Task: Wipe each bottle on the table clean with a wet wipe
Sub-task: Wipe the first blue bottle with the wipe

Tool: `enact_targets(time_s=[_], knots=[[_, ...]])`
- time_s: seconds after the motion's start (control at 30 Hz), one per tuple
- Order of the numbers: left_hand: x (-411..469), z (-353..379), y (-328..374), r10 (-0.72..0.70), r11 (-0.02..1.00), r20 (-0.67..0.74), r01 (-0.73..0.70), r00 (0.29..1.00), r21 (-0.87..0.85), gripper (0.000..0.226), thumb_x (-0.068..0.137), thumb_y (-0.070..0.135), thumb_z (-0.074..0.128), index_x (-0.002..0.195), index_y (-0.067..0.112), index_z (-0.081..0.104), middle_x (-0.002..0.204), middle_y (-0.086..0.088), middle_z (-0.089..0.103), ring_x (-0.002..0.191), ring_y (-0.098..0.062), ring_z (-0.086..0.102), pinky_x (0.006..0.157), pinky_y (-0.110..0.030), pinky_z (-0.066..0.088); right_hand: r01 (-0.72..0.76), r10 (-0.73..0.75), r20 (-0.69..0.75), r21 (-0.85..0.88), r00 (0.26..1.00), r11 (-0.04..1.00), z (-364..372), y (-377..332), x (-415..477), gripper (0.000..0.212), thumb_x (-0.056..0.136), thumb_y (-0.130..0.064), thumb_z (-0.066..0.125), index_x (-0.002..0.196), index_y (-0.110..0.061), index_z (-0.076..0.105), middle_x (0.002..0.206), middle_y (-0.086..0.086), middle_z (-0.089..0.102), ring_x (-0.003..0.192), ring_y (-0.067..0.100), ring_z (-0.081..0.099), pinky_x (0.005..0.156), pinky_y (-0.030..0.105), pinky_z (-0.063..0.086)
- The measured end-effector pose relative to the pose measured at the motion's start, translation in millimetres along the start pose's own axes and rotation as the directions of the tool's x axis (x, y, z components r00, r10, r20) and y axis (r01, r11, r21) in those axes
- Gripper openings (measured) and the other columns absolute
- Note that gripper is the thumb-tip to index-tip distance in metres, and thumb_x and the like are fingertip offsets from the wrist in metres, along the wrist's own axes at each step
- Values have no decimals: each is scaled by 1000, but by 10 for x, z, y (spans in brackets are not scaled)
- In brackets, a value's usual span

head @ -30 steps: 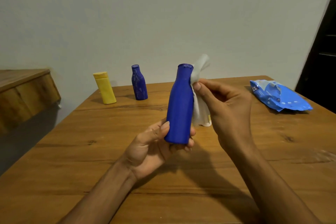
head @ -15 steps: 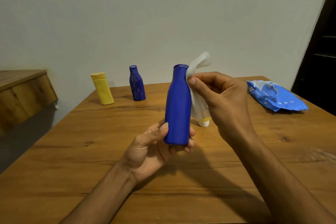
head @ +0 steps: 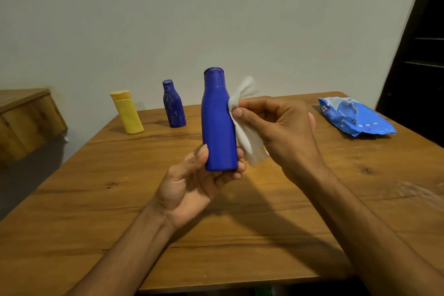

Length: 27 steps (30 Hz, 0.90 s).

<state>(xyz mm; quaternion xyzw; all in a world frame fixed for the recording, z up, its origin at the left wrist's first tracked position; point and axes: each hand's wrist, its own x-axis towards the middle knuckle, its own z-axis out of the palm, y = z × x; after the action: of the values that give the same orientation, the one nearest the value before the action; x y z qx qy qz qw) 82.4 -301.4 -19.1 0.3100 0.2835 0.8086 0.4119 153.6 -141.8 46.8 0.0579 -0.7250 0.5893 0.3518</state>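
The plain blue bottle (head: 217,122), capped, is upright above the tabletop (head: 240,223). The crumpled wet wipe (head: 247,137) touches its 3 o'clock side. The patterned blue bottle (head: 173,104) and yellow bottle (head: 127,113) stand at 11 o'clock.

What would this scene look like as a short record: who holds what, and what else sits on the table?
left hand: grips the base of the blue bottle, upright above the table
right hand: pinches a white wet wipe against that bottle's side
standing far left: yellow bottle, patterned dark blue bottle
wipes pack: blue, lying far right
stage: wiping under way
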Motion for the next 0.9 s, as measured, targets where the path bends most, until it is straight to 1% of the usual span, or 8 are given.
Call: enact_targets(time_s=[0.17, 0.27, 0.37, 0.57, 0.7, 0.77, 0.83, 0.9], knots=[[-10, 28, -50, -38, 999, 37, 38, 999, 9, 50, 92, 18, 64, 136, -1, 50, 119, -24, 58, 106, -34, 60, 96, -40, 51, -67, 74, -42, 151, 996, 986, -17, -9, 7, 15, 84, -18, 69, 99, -16, 71, 90, -6, 74, 87, 8, 70, 70, 22, 57], [-5, 57, -56, -28, 999, 45, 28, 999, -18, 49, 93, 18, 61, 136, -2, 48, 119, -25, 57, 108, -35, 59, 97, -40, 51, -91, 89, 25, 92, 996, 992, -63, -29, 12, 10, 82, -21, 71, 92, -21, 71, 88, -8, 73, 86, 7, 69, 70, 21, 57], [-6, 54, -52, -34, 999, 24, 35, 999, -25, 50, 92, 19, 63, 135, -2, 49, 118, -25, 58, 106, -35, 60, 96, -40, 52, -108, 103, 69, 78, 992, 991, -99, -35, 10, 10, 80, -20, 72, 91, -19, 72, 89, -5, 73, 86, 9, 69, 72, 24, 58], [-21, 58, -43, -96, 995, 67, 96, 993, 16, 46, 94, 16, 59, 136, 0, 50, 120, -24, 59, 107, -34, 61, 98, -41, 50, -51, 59, -54, 141, 997, 989, -69, -33, 14, 14, 82, -19, 71, 96, -18, 71, 91, -5, 74, 89, 10, 69, 75, 27, 58], [-22, 57, -48, -88, 995, 34, 87, 996, 41, 48, 89, 17, 67, 132, 1, 55, 116, -23, 62, 103, -33, 63, 94, -41, 53, -17, 20, -37, 86, 999, 996, -110, -54, 25, 14, 81, -20, 71, 95, -20, 70, 91, -6, 73, 89, 8, 69, 74, 24, 57], [-18, 47, -56, -84, 995, 17, 83, 996, 53, 51, 85, 16, 72, 131, 1, 57, 114, -24, 62, 100, -34, 64, 91, -41, 54, 13, -10, -68, 54, 998, 998, -107, -46, 22, 15, 81, -21, 71, 96, -20, 70, 93, -6, 72, 89, 8, 68, 76, 26, 57], [-16, 47, -64, -80, 996, -1, 80, 997, 49, 54, 81, 15, 76, 130, 2, 57, 113, -26, 61, 99, -35, 64, 89, -42, 55, 70, -70, -89, 1, 994, 998, -94, -31, 18, 16, 83, -20, 70, 99, -19, 69, 94, -5, 72, 90, 8, 68, 78, 28, 58], [-23, 47, -68, -70, 996, -21, 71, 997, 44, 56, 78, 14, 79, 129, 3, 58, 112, -27, 61, 98, -36, 64, 87, -42, 56, 170, -178, -53, -126, 983, 977, -87, -19, 13, 15, 84, -19, 70, 98, -24, 67, 95, -8, 69, 90, 8, 66, 77, 27, 57]])
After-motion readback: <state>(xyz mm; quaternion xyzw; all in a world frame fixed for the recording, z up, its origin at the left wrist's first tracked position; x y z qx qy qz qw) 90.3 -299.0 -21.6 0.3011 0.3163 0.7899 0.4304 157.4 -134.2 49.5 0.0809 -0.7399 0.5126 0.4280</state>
